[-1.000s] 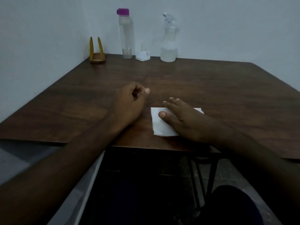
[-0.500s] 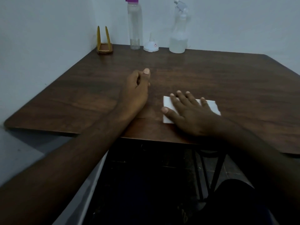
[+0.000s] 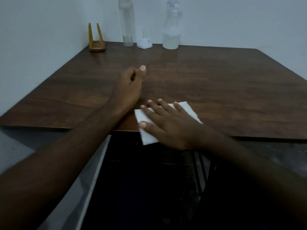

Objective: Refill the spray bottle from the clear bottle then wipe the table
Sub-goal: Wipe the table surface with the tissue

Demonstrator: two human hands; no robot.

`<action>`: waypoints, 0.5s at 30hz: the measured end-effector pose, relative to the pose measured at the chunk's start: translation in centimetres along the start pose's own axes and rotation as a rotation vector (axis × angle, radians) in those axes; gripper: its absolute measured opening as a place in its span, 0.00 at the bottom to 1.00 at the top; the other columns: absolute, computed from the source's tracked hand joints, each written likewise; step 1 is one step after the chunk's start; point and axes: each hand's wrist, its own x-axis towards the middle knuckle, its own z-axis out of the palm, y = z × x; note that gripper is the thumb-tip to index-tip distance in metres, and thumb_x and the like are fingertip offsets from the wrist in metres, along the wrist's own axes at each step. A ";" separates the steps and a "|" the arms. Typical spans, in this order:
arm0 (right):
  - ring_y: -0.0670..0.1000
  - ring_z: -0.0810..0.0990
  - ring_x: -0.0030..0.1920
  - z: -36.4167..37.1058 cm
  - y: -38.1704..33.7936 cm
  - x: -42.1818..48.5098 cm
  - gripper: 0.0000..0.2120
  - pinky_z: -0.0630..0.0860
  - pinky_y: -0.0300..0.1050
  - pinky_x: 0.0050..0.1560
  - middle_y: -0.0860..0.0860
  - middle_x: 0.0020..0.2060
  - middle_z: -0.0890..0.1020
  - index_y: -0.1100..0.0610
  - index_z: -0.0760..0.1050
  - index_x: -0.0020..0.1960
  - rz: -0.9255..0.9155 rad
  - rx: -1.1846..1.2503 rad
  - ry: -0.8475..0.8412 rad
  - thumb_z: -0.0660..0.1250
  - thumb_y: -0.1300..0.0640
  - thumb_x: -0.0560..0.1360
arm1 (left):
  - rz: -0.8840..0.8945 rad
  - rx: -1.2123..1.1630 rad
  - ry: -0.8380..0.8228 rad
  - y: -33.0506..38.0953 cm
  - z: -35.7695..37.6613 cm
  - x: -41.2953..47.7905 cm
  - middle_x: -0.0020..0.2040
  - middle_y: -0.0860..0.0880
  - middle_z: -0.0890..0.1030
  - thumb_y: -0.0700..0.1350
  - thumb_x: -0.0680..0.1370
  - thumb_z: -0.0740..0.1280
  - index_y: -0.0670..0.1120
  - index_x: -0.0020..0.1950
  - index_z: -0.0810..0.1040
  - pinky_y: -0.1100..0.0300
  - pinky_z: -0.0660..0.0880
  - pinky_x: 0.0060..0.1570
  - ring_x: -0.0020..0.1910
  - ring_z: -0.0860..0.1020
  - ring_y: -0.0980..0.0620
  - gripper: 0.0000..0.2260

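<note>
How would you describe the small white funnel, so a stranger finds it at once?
Look along the far edge of the brown table, against the wall. The funnel stands between the tall clear bottle and the spray bottle. It is the lowest, white, spout pointing up.

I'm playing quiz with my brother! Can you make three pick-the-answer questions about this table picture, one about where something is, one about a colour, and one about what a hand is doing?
1. Where does the small white funnel stand?
A. between the clear bottle and the spray bottle
B. beside the white tissue
C. left of the yellow stand

2. What colour is the clear bottle's cap?
A. green
B. purple
C. black

3. What is the right hand doing?
A. lifting the spray bottle
B. pressing flat on the tissue
C. making a fist

Answers: 1 A, it sits in the gap between them at the back of the table. 2 B, a purple edge shows at the top. 3 B, straight fingers lie on the tissue.
</note>
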 end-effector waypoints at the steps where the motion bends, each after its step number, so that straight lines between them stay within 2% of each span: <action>1: 0.51 0.39 0.79 0.0 2.2 -1.0 0.28 0.42 0.61 0.76 0.46 0.80 0.41 0.43 0.40 0.79 0.047 -0.034 0.002 0.40 0.38 0.82 | 0.026 0.010 0.001 -0.2 0.0 0.0 0.44 0.47 0.82 0.62 0.79 0.57 0.51 0.45 0.77 0.51 0.77 0.50 0.44 0.80 0.51 0.17; 2: 0.52 0.39 0.79 -0.2 4.8 -2.0 0.28 0.43 0.61 0.76 0.47 0.80 0.41 0.43 0.39 0.79 0.159 -0.030 -0.011 0.40 0.39 0.82 | 0.057 0.024 -0.009 -0.1 0.1 -0.1 0.43 0.48 0.81 0.62 0.79 0.57 0.52 0.44 0.76 0.52 0.77 0.49 0.43 0.79 0.52 0.17; 4: 0.52 0.39 0.79 -0.8 8.6 -3.5 0.30 0.43 0.61 0.76 0.48 0.80 0.41 0.45 0.39 0.80 0.411 0.006 -0.021 0.39 0.38 0.80 | 0.123 0.097 -0.071 0.4 0.5 -0.4 0.39 0.51 0.79 0.60 0.80 0.57 0.52 0.43 0.75 0.62 0.74 0.43 0.39 0.76 0.59 0.15; 5: 0.52 0.39 0.79 -0.9 9.0 -3.8 0.31 0.42 0.61 0.75 0.48 0.80 0.41 0.45 0.39 0.80 0.470 0.013 -0.012 0.38 0.36 0.79 | 0.160 0.132 -0.093 0.8 1.1 -0.6 0.37 0.53 0.76 0.59 0.81 0.58 0.52 0.42 0.74 0.66 0.70 0.39 0.36 0.74 0.62 0.14; 6: 0.52 0.39 0.79 -0.6 8.2 -3.8 0.33 0.42 0.62 0.75 0.48 0.80 0.42 0.46 0.40 0.80 0.464 0.010 0.001 0.39 0.35 0.79 | 0.199 0.148 -0.104 1.3 1.8 -0.6 0.35 0.55 0.75 0.58 0.81 0.58 0.53 0.41 0.73 0.68 0.68 0.36 0.34 0.73 0.63 0.14; 8: 0.52 0.38 0.79 0.0 5.1 -3.4 0.33 0.42 0.63 0.75 0.47 0.80 0.42 0.47 0.41 0.80 0.309 0.027 0.038 0.39 0.34 0.79 | 0.261 0.189 -0.140 2.8 3.9 -0.6 0.35 0.56 0.75 0.60 0.80 0.57 0.54 0.40 0.73 0.64 0.68 0.37 0.35 0.73 0.63 0.14; 10: 0.51 0.37 0.79 0.5 3.7 -4.0 0.31 0.42 0.62 0.76 0.47 0.80 0.42 0.44 0.42 0.80 0.188 0.062 0.057 0.39 0.34 0.79 | 0.316 0.267 -0.241 4.6 6.3 -0.7 0.38 0.55 0.76 0.62 0.80 0.55 0.54 0.43 0.75 0.62 0.70 0.38 0.37 0.74 0.60 0.16; 11: 0.53 0.37 0.79 0.4 4.6 -4.7 0.30 0.43 0.62 0.76 0.48 0.80 0.41 0.42 0.41 0.79 0.180 0.054 0.043 0.38 0.35 0.80 | 0.355 0.289 -0.268 5.3 7.2 -0.8 0.38 0.55 0.76 0.61 0.80 0.55 0.53 0.44 0.75 0.65 0.69 0.38 0.37 0.74 0.60 0.16; 13: 0.58 0.37 0.79 0.0 9.1 -6.1 0.28 0.47 0.65 0.75 0.50 0.80 0.39 0.43 0.37 0.79 0.329 0.045 0.043 0.34 0.38 0.80 | 0.432 0.287 -0.263 6.3 8.6 -0.9 0.36 0.56 0.75 0.59 0.81 0.56 0.51 0.43 0.74 0.72 0.64 0.36 0.35 0.72 0.62 0.16; 15: 0.58 0.38 0.79 -1.3 13.5 -7.7 0.29 0.47 0.66 0.75 0.50 0.80 0.40 0.45 0.38 0.80 0.593 0.070 0.026 0.36 0.39 0.81 | 0.453 0.280 -0.270 6.7 9.7 -0.7 0.38 0.56 0.76 0.60 0.81 0.56 0.51 0.45 0.75 0.70 0.65 0.36 0.37 0.73 0.61 0.16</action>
